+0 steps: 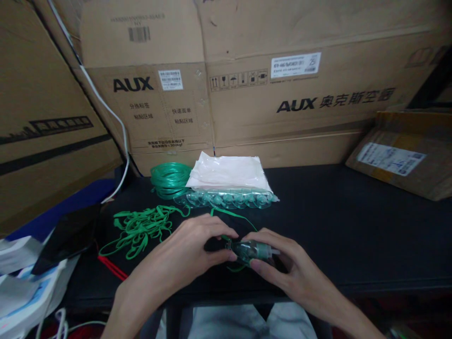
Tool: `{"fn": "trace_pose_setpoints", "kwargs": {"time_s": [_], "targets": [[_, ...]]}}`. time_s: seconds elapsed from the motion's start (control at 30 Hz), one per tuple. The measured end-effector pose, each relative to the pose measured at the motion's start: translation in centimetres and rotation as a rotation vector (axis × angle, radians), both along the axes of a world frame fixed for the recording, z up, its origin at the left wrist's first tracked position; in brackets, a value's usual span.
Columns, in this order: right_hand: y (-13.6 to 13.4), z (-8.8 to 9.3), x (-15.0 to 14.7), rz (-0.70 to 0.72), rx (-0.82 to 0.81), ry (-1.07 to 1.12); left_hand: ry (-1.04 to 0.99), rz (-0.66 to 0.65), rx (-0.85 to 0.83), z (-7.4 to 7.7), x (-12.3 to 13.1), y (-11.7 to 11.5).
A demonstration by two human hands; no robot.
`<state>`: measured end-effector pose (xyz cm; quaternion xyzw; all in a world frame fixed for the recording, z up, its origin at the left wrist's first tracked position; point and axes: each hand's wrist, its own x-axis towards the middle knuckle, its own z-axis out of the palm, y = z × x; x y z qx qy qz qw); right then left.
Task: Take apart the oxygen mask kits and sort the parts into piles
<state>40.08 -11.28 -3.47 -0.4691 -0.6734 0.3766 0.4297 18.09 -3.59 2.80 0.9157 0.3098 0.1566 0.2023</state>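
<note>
Both hands meet at the near edge of the black table (353,226), over the lap, where the work sits close under the eyes. The right hand (286,263) curls its fingers around a clear green mask (252,249), thumb on top, pinning it steady. The left hand (192,247) pinches with thumb and fingertips at the mask's left end, where a thin green strap (233,213) runs off toward the far side; the fingers are nearly closed, seemingly on the strap end or the mask's edge, though I cannot tell which.

Supplies lie within reach beyond the hands: a row of masks (226,198) under a white bag stack (228,172), a tubing coil (170,179) to its left, and loose straps (141,228) nearer left. A phone (68,235) lies far left. Cartons (282,84) wall the back.
</note>
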Motion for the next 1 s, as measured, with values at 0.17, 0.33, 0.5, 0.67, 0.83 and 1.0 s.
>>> {"fn": "trace_pose_setpoints", "kwargs": {"time_s": [0.17, 0.33, 0.5, 0.67, 0.83, 1.0], "targets": [[-0.1, 0.5, -0.1, 0.02, -0.035, 0.055, -0.028, -0.023, 0.004, -0.3, 0.4, -0.1], [-0.2, 1.5, -0.2, 0.062, -0.124, 0.201, -0.08, 0.018, -0.056, -0.2, 0.7, -0.2], [-0.5, 1.8, 0.1, 0.058, -0.125, 0.227, -0.155, 0.047, -0.256, 0.4, 0.7, -0.1], [-0.5, 1.6, 0.1, 0.034, -0.09, 0.23, -0.219, 0.072, -0.278, 0.6, 1.0, -0.2], [-0.2, 1.7, -0.2, -0.106, 0.021, 0.287, -0.377, 0.283, -0.296, 0.2, 2.2, -0.2], [0.4, 2.5, -0.4, -0.183, 0.243, 0.242, -0.49, 0.289, -0.424, 0.8, 3.8, -0.5]]}}
